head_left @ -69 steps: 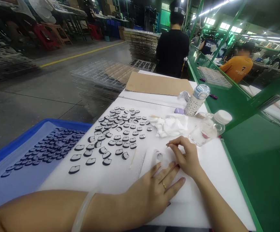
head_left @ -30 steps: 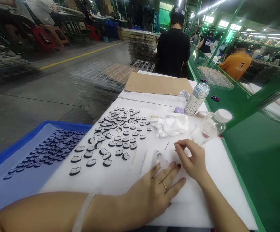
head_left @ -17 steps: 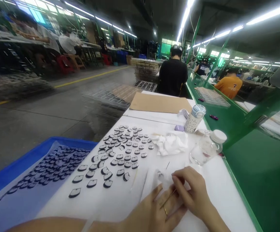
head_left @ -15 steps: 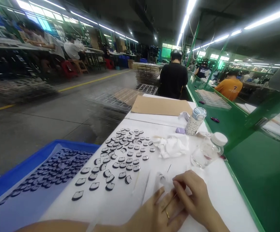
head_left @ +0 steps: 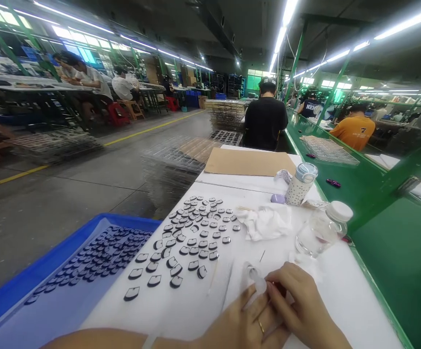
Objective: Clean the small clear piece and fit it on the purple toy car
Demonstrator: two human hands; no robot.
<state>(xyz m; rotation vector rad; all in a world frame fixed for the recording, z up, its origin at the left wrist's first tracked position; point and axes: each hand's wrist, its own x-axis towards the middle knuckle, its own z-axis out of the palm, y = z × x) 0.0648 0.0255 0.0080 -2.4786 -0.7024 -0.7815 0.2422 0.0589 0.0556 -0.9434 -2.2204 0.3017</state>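
Clear plastic piece lies on white bench, left hand flat beside it; right hand fingers pinched on it.

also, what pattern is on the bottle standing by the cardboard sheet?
The upright bottle is white with small dark dots, under a pale blue cap. The head view shows it.

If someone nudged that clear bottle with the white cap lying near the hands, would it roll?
Probably: the clear bottle lies on its side on the white mat, and it looks round. It seems nearly empty, so likely light and easily pushed.
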